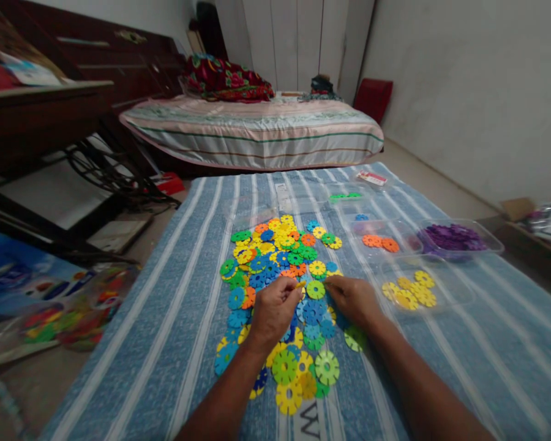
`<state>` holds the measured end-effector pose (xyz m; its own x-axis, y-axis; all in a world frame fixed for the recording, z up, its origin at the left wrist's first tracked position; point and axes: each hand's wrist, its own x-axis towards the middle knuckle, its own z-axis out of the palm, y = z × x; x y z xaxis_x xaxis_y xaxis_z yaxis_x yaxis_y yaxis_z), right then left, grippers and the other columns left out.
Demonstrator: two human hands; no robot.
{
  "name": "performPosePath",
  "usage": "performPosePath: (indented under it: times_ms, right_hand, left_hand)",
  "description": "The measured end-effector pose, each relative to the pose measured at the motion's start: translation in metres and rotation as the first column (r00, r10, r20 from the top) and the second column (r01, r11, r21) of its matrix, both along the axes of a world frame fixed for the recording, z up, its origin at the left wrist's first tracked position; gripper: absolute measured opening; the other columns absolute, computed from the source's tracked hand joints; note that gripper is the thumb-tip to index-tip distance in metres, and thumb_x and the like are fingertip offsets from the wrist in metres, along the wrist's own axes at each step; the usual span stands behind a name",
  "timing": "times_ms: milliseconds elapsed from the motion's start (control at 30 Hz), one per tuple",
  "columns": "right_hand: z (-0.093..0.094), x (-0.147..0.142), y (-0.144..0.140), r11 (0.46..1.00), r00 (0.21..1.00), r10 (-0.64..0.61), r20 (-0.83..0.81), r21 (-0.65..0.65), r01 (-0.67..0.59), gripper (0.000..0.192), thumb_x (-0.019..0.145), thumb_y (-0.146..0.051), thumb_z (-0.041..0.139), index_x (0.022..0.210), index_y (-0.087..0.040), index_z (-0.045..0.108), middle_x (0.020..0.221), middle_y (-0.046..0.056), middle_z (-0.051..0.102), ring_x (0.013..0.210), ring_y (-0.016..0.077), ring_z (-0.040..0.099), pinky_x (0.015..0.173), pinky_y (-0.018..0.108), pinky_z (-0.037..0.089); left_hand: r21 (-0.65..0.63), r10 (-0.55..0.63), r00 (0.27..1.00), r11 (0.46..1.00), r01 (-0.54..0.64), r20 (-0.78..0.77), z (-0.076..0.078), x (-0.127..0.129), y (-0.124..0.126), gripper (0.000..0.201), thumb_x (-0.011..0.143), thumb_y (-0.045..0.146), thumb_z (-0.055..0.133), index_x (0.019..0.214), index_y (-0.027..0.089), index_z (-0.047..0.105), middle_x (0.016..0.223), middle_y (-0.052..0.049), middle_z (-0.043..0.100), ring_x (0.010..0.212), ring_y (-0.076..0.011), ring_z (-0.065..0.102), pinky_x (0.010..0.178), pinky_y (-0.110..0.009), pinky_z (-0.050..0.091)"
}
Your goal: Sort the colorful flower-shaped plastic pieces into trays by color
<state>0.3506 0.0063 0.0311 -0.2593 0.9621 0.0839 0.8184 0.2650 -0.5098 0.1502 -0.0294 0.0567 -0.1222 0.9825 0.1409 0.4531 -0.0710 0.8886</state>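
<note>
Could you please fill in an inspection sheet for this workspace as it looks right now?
Surface: blue striped cloth spread flat.
Job's things: mixed pile of coloured discs; yellow disc pinched in left hand; right hand resting on the pile.
Containers: clear tubs holding yellow discs, orange discs, purple discs.
Clutter: colourful packaging on the floor at left.
Fingers: left closed on a disc; right curled, hold unclear.
Cables: nothing seen.
Surroundings: mattress, dark wooden furniture, white wall.
</note>
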Motion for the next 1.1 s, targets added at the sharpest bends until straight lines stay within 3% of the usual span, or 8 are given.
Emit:
performPosePath:
  times_ms: [167,367,600,667,767,933,1100]
  right_hand:
    - [0.011,-0.010,0.000,0.999,0.981,-0.029,0.192,-0.008,0.031,0.030,0.097,-0.034,0.049,0.108,-0.026,0.076,0.087,0.008,0.079,0.073,0.0210,0.070,0.056,0.026,0.032]
    - [0.009,-0.013,0.013,1.000,0.987,0.011,0.160,0.022,-0.014,0.028,0.096,-0.035,0.053,0.112,-0.026,0.075,0.076,0.008,0.076,0.064,0.0209,0.068,0.056,0.026,0.036]
    - [0.002,-0.012,0.019,0.995,0.973,0.074,0.220,0.047,-0.086,0.035,0.099,-0.037,0.044,0.101,-0.024,0.076,0.070,0.009,0.074,0.058,0.0193,0.064,0.051,0.027,0.027]
    - [-0.003,-0.009,0.017,0.994,0.988,0.082,0.134,0.060,-0.091,0.039,0.099,-0.040,0.042,0.093,-0.023,0.076,0.065,0.007,0.071,0.056,0.0184,0.062,0.052,0.027,0.028]
    - [-0.006,-0.006,0.014,0.991,0.984,0.103,-0.147,0.099,-0.089,0.045,0.098,-0.046,0.040,0.079,-0.021,0.073,0.059,0.004,0.066,0.052,0.0161,0.058,0.053,0.026,0.034]
    - [0.008,-0.014,0.005,0.983,0.755,0.159,-0.636,0.034,-0.179,0.041,0.093,-0.053,0.054,0.072,-0.020,0.068,0.057,0.000,0.060,0.051,0.0134,0.053,0.051,0.025,0.041]
    - [0.012,-0.024,-0.002,0.947,0.629,0.081,-0.773,-0.136,-0.290,0.042,0.088,-0.058,0.061,0.071,-0.020,0.066,0.056,-0.001,0.059,0.045,0.0108,0.050,0.046,0.023,0.041]
  left_hand:
    - [0.013,0.006,1.000,1.000,-0.006,-0.008,0.000,0.001,0.001,0.010,0.077,0.030,0.064,0.073,0.021,0.065,0.062,0.004,0.061,0.059,-0.0104,0.056,0.057,-0.021,0.043]
    - [0.034,-0.004,1.000,0.999,0.004,-0.009,0.001,0.001,0.001,0.010,0.076,0.029,0.062,0.071,0.021,0.065,0.060,0.004,0.060,0.058,-0.0104,0.054,0.055,-0.020,0.042]
    - [0.042,0.003,1.000,0.999,-0.003,-0.011,-0.001,-0.002,0.000,0.012,0.077,0.030,0.065,0.070,0.020,0.065,0.059,0.003,0.060,0.059,-0.0112,0.056,0.054,-0.020,0.042]
    - [0.033,-0.003,1.000,0.999,0.002,0.016,-0.003,-0.003,0.000,0.013,0.078,0.031,0.065,0.072,0.020,0.065,0.061,0.003,0.062,0.060,-0.0117,0.058,0.055,-0.020,0.045]
    - [-0.019,0.004,0.997,1.000,-0.002,0.079,-0.005,-0.003,0.000,0.015,0.079,0.034,0.064,0.075,0.020,0.065,0.064,0.001,0.066,0.063,-0.0128,0.062,0.059,-0.022,0.049]
    - [-0.116,0.015,0.984,0.993,0.006,0.176,-0.004,-0.003,0.001,0.018,0.077,0.038,0.066,0.075,0.020,0.063,0.064,0.002,0.067,0.062,-0.0132,0.064,0.059,-0.023,0.051]
    - [-0.173,-0.021,0.958,0.982,0.073,0.285,0.000,0.000,0.001,0.015,0.072,0.034,0.069,0.075,0.020,0.064,0.066,0.002,0.069,0.063,-0.0135,0.067,0.062,-0.024,0.054]
